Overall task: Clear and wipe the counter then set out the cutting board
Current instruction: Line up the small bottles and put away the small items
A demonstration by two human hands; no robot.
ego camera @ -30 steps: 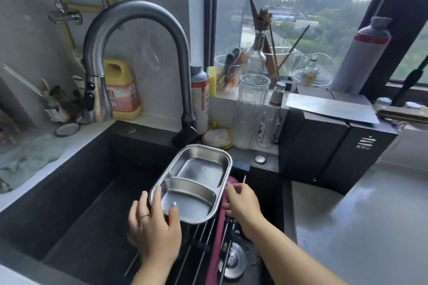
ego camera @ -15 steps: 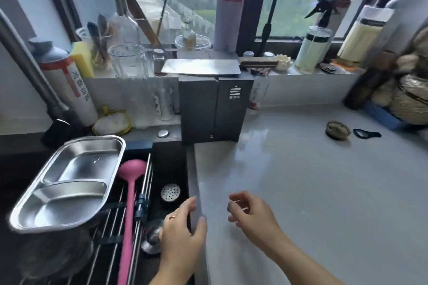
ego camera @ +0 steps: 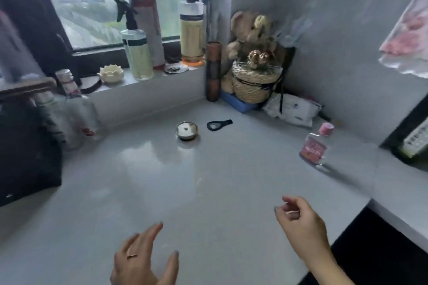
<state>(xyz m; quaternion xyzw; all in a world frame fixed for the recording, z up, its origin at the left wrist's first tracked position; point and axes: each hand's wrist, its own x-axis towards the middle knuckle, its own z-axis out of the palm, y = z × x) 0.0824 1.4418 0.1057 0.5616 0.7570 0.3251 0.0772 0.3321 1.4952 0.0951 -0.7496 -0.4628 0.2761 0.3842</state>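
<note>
Now both hands hovered empty, left hand (ego camera: 143, 259) spread, right hand (ego camera: 301, 222) loosely curled, over the grey bench (ego camera: 208, 192); clearing came next, likely the small round metal dish (ego camera: 187, 130).

Counter (ego camera: 208, 192): smooth, glossy grey, reflective. Small bowl (ego camera: 187, 130): shiny metal. Basket (ego camera: 254, 85): rough woven straw. Flat bottle (ego camera: 315, 145): clear plastic (maybe glass), pink cap. Stuffed toy (ego camera: 251, 30): plush cloth.

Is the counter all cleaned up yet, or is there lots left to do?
Lots left. The counter holds a small dish, a black opener and a little bottle. Both hands, left and right, are empty above it. No cloth or cutting board shows.
</note>
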